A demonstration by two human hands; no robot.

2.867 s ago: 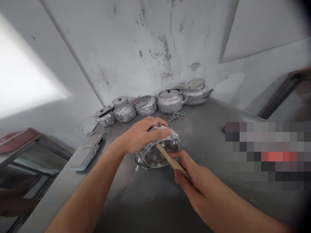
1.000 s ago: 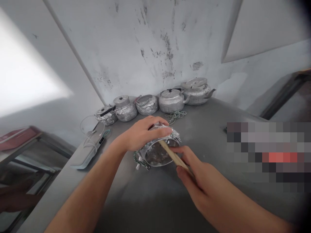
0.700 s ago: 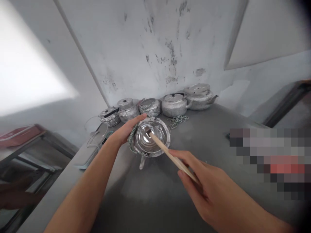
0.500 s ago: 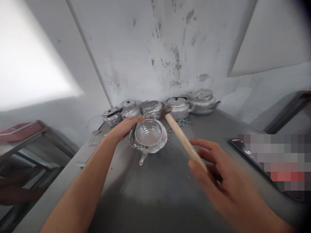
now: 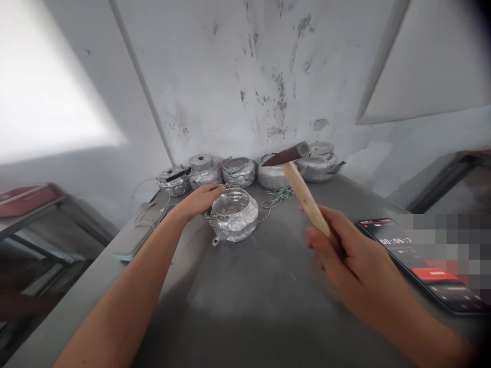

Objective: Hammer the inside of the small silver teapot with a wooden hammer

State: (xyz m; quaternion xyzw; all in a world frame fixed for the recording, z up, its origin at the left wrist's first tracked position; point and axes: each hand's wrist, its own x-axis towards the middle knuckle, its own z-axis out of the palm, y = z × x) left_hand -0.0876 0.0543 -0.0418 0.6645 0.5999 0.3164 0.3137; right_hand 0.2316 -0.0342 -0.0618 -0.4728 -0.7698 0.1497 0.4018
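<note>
A dented silver kettle [image 5: 240,227] without a lid stands on the grey table, its spout pointing toward me and its mouth turned up. My left hand [image 5: 197,202] grips it at the left of the rim; the fingertips are partly hidden behind the rim. A green-and-white cord runs from the kettle onto the table. My right hand [image 5: 353,255] is closed around the wooden handle of a hammer [image 5: 305,197]. Its dark metal head is raised, apart from the kettle, and overlaps the kettles behind it in view.
Several more dented kettles [image 5: 239,172] line the back of the table [image 5: 245,296] against the stained wall. At right lies a phone [image 5: 429,271] with a timer on screen. A pale device with a white cable [image 5: 143,222] is at the left edge. A pink basket [image 5: 30,199] sits on a rack.
The hammer has risen and its head has swung right, away from the kettle. The kettle has tipped from facing me to more upright, with my left hand still on it.
</note>
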